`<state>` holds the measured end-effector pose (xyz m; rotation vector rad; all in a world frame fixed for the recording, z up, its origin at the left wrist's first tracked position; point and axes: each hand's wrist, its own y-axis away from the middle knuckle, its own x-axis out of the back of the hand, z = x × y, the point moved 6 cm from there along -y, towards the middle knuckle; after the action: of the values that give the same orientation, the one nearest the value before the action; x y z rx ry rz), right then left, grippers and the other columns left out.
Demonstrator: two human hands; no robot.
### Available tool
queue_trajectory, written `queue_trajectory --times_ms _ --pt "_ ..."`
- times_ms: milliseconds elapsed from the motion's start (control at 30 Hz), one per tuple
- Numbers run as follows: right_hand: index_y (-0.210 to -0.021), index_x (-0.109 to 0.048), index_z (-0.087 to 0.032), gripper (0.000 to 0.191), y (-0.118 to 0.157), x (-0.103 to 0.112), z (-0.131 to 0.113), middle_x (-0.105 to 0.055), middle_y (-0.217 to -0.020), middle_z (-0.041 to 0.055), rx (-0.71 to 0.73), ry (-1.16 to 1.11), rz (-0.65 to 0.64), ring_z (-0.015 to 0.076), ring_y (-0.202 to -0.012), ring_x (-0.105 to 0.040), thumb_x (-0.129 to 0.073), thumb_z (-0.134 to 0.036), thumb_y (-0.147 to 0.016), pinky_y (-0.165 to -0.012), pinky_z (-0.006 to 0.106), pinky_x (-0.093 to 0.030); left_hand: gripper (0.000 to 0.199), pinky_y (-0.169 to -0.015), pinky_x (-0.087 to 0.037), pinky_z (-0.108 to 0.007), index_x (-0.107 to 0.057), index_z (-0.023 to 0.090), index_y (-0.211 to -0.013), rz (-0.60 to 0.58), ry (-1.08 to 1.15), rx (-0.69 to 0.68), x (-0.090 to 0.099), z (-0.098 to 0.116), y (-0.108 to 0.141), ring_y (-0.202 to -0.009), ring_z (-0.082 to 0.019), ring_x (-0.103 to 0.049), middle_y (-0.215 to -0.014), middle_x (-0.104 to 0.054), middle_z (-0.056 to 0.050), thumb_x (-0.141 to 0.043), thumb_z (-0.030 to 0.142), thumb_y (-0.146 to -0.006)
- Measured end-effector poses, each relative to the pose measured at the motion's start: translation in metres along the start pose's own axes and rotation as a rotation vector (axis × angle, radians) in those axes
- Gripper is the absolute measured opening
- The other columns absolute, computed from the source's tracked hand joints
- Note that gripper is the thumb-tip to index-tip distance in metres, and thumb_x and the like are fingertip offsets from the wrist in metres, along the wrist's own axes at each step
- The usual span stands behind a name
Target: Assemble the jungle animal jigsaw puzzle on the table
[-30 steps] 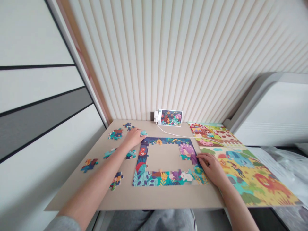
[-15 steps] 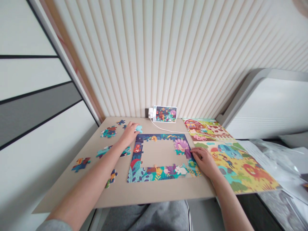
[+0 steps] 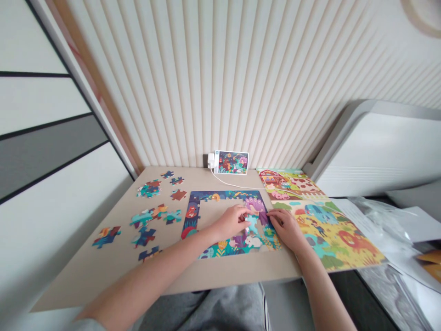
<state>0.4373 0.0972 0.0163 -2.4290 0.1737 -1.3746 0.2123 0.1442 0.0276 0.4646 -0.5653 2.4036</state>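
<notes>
A partly joined jigsaw puzzle (image 3: 220, 248) with dark blue, purple and teal artwork lies on the table, its middle showing bare tabletop. My left hand (image 3: 231, 222) reaches over that gap, thumb and fingers closed on a light blue puzzle piece (image 3: 252, 224). This piece sits at the right side of the gap, under the purple peacock picture (image 3: 254, 204); whether it is locked in I cannot tell. At the puzzle's right edge, my right hand (image 3: 285, 226) rests with bent fingers slightly apart, fingertips touching the border and gripping nothing.
Loose puzzle pieces (image 3: 141, 218) are scattered on the table's left side. A picture card (image 3: 231, 162) leans on the wall beside a white charger (image 3: 211, 161), whose cable crosses the table. Two finished puzzles, a farm one (image 3: 292, 184) and a yellow animal one (image 3: 339, 234), lie at right.
My left hand has come from the far left of the puzzle to its right inner side, carrying the light blue piece. The right hand stays at the right edge. The camera view has shifted slightly.
</notes>
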Motion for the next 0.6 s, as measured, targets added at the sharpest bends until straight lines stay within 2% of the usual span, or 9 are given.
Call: queue_trajectory --times_ms 133,333,467,600 --pt "-0.107 -0.076 -0.027 0.026 0.001 0.001 -0.002 -0.072 -0.114 0.0091 0.001 -0.001 0.010 0.0289 -0.107 -0.064 -0.053 -0.032 -0.098 -0.099 0.048 -0.049 0.026 -0.083 -0.054 -0.032 -0.076 0.022 -0.108 -0.004 -0.139 -0.050 -0.007 -0.003 -0.005 -0.086 -0.021 -0.068 -0.099 -0.073 -0.007 -0.072 0.016 -0.084" --pt "-0.107 -0.076 -0.027 0.025 0.001 0.000 -0.001 -0.072 -0.115 0.0086 -0.003 -0.002 0.002 0.0288 -0.107 -0.064 -0.054 -0.032 -0.097 -0.099 0.048 -0.048 0.024 -0.095 -0.052 -0.037 -0.073 0.023 -0.112 0.009 -0.257 -0.055 -0.006 0.000 -0.002 -0.102 -0.025 -0.069 -0.107 -0.075 -0.009 -0.073 0.021 -0.088" --pt "-0.107 -0.076 -0.027 0.025 0.001 -0.001 0.000 -0.072 -0.115 0.0091 0.001 -0.002 -0.001 0.0289 -0.107 -0.064 -0.053 -0.031 -0.097 -0.099 0.048 -0.048 0.024 -0.101 -0.050 -0.038 -0.071 0.023 -0.117 -0.023 -0.319 -0.077 -0.004 0.003 0.004 -0.111 -0.025 -0.067 -0.116 -0.075 -0.009 -0.062 0.020 -0.095" --pt "-0.106 -0.077 -0.027 0.025 0.001 -0.001 0.002 -0.072 -0.114 0.0086 0.001 0.000 0.007 0.0286 -0.107 -0.064 -0.054 -0.030 -0.097 -0.099 0.048 -0.048 0.034 -0.107 -0.046 -0.040 -0.068 0.024 -0.129 -0.121 -0.428 -0.149 0.001 0.007 0.013 -0.116 -0.025 -0.065 -0.123 -0.073 -0.007 -0.063 0.022 -0.095"
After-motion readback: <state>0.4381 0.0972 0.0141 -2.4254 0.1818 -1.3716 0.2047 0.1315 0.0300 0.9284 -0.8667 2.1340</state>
